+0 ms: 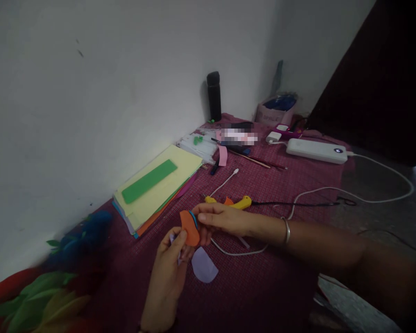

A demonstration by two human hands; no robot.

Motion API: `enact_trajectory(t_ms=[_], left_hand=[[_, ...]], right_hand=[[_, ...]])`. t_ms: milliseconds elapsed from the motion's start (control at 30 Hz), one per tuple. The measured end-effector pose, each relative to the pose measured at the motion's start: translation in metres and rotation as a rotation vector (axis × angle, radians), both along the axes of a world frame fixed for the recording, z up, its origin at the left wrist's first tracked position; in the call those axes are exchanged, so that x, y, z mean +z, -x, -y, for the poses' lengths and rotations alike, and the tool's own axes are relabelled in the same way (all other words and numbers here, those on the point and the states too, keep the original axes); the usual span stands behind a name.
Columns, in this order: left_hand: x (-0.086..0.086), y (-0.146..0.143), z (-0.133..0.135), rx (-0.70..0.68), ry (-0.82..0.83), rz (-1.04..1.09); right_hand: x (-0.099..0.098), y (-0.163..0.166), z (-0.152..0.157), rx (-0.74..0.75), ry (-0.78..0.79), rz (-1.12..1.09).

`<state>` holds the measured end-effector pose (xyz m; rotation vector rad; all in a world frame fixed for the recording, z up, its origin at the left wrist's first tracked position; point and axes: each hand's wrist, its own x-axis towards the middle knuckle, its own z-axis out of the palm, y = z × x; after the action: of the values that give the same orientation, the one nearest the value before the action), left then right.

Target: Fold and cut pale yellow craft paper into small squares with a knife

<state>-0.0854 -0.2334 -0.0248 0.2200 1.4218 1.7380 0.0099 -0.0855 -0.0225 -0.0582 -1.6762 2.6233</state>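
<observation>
Both my hands meet over a maroon cloth (pixel 263 286). My right hand (pixel 222 219) pinches the top of an orange foam petal (pixel 190 229) that has a thin blue piece along its edge. My left hand (pixel 171 261) is closed on the petal's lower end, thumb pressed on it, with a bit of lilac foam showing between the fingers. A loose lilac foam piece (pixel 204 270) lies on the cloth just right of my left hand. A silver bangle (pixel 286 230) circles my right wrist.
A yellow glue gun (pixel 241 202) with a black cord lies just behind my hands. A stack of coloured foam sheets (pixel 159 189) topped by a green strip sits at the wall. Farther back are a black bottle (pixel 214 96), a white power bank (pixel 315 151), cables and sticks. Foam flowers (pixel 38 291) lie at the lower left.
</observation>
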Motion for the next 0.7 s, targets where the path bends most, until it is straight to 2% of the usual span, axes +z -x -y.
enact_trajectory(t_ms=[133, 300, 433, 500, 633, 700], left_hand=[[-0.003, -0.001, -0.001, -0.007, 0.010, 0.013], [-0.002, -0.003, -0.002, 0.064, 0.060, 0.006], [-0.003, -0.005, -0.002, 0.047, 0.085, -0.011], [-0.006, -0.004, 0.000, 0.023, 0.126, -0.152], [-0.012, 0.002, 0.004, 0.071, 0.292, -0.642], [-0.013, 0.006, 0.004, 0.052, 0.368, -0.745]], right_hand=[[-0.005, 0.003, 0.001, 0.007, -0.060, 0.025], [-0.007, 0.006, 0.002, 0.028, -0.086, 0.027], [-0.012, 0.010, 0.004, -0.029, -0.134, 0.047], [-0.015, 0.012, 0.005, -0.093, -0.178, 0.055], [-0.018, 0.012, 0.009, -0.120, -0.245, 0.108], [-0.019, 0.011, 0.010, -0.134, -0.345, 0.126]])
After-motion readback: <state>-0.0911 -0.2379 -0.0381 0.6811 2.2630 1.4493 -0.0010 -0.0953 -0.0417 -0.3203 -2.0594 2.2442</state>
